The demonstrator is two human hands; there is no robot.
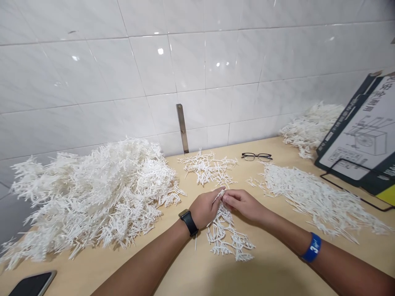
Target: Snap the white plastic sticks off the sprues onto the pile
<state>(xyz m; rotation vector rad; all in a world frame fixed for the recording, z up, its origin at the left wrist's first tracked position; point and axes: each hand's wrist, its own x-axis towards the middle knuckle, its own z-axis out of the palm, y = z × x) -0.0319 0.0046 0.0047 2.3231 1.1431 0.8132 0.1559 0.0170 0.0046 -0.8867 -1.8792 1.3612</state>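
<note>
My left hand [206, 207], with a dark watch on its wrist, is closed around a thin white branching strand piece [219, 197]. Close against it, my right hand [243, 203] pinches at the same spot with thumb and forefinger. Below both hands a loose tangle of white branched strands [231, 240] lies on the table. Another small cluster of strands [205, 166] sits just beyond the hands. The fingertips partly hide the piece being held.
A large heap of white strands [101, 193] fills the left side. Flatter strands [314, 197] spread at right, with another heap [314, 123] behind. Eyeglasses [256, 156] lie near the tiled wall. A printed box [361, 131] stands far right; a phone [32, 284] lies front left.
</note>
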